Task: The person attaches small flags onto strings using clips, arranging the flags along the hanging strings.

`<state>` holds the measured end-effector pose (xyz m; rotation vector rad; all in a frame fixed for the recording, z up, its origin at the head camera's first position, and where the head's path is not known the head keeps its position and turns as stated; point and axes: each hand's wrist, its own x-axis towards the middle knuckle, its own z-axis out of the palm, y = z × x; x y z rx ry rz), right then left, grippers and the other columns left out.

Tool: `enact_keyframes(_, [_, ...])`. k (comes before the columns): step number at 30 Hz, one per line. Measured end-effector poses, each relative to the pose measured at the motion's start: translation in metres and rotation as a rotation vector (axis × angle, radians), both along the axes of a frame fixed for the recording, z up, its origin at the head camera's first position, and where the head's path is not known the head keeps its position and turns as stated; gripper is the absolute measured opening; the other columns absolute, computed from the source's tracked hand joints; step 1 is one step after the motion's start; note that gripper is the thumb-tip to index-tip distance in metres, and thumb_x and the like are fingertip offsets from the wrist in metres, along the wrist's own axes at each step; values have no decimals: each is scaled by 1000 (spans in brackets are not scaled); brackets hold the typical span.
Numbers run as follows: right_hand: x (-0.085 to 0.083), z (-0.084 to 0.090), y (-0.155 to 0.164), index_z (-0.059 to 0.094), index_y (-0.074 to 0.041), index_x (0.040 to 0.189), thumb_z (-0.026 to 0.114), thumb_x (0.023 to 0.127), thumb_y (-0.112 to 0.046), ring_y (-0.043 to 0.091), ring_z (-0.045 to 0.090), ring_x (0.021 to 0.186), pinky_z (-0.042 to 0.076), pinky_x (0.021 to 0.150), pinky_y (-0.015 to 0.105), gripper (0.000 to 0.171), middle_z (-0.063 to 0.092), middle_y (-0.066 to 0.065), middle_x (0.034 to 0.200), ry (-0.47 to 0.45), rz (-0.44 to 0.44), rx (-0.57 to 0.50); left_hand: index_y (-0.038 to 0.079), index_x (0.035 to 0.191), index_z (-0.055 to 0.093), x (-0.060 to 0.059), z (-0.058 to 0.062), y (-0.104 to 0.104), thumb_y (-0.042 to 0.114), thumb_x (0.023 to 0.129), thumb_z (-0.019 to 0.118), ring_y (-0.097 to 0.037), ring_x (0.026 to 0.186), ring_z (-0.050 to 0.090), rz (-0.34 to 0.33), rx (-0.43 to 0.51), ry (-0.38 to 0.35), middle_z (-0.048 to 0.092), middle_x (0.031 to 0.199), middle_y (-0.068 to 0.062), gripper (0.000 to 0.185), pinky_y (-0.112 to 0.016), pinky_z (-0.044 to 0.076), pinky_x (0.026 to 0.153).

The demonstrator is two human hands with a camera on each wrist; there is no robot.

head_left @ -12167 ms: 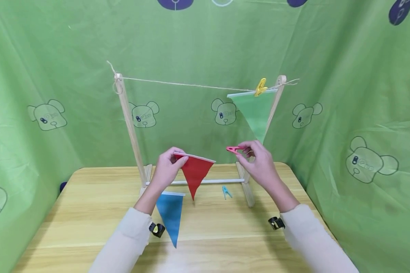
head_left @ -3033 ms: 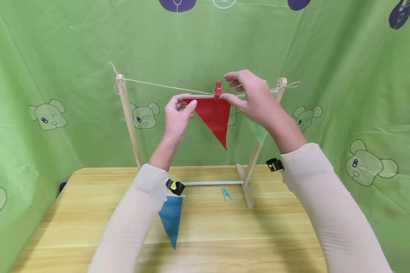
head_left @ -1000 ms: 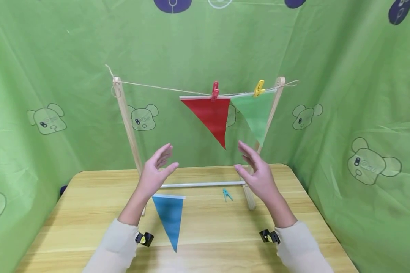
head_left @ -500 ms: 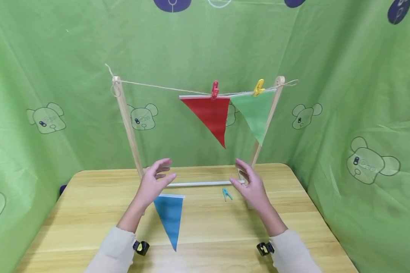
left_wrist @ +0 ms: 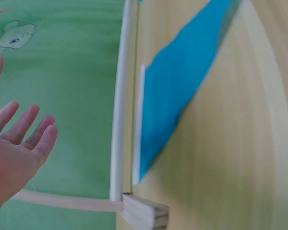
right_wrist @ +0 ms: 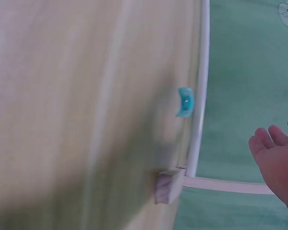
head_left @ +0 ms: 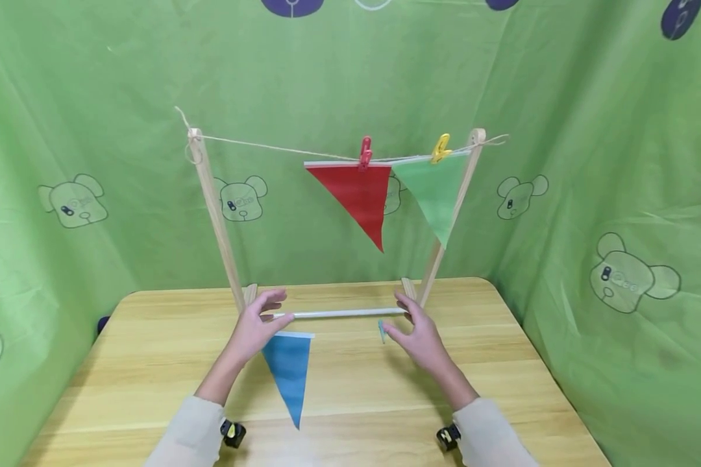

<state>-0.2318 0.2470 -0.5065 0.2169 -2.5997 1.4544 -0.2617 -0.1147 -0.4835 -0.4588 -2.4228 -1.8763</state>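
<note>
My left hand point(head_left: 256, 329) is held over the table by the top edge of a blue triangular pennant point(head_left: 289, 373), fingers loosely bent around nothing. The pennant lies flat, its white-edged side away from me. On the right, my right hand point(head_left: 417, 332) hovers with thumb and fingers apart, its thumb overlapping a light blue clothespin point(head_left: 381, 332) in the head view. That clothespin shows whole on the table in the right wrist view point(right_wrist: 185, 102). A red pennant point(head_left: 356, 194) hangs from the string under a red clothespin point(head_left: 365, 154). Beside it a green pennant point(head_left: 435, 188) hangs under a yellow clothespin point(head_left: 441, 148).
A string point(head_left: 269, 146) runs between two wooden posts point(head_left: 215, 207). A white rod point(head_left: 344, 314) joins the posts low down, near the table's far edge. The wooden table point(head_left: 350, 389) is enclosed by green curtains point(head_left: 304, 78) with bear prints.
The red pennant, earlier in my left hand, now hangs from the string under the red clothespin. Both hands let go and came down toward the table, the right one to the light blue clothespin.
</note>
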Motion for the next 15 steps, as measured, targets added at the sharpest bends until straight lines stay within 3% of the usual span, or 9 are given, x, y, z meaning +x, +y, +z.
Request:
enact_keyframes(8, [-3,-17,-2,34,-8,159,79,93,-27,41,42,146,36,121,52,82,42,19,159,-37,-8,-2,4,140,57,-6,-23,-9,19,91,80,-40,132,55,2,-102,-44,61,140,-20,57,-60,45,111])
enact_keyframes(15, [-5,-31,-2,34,-3,158,82,90,-26,41,46,143,40,118,50,86,44,20,157,-61,-18,47,3,138,58,-9,-39,-13,15,91,79,-43,129,57,6,-166,-81,63,136,-23,52,-56,49,107])
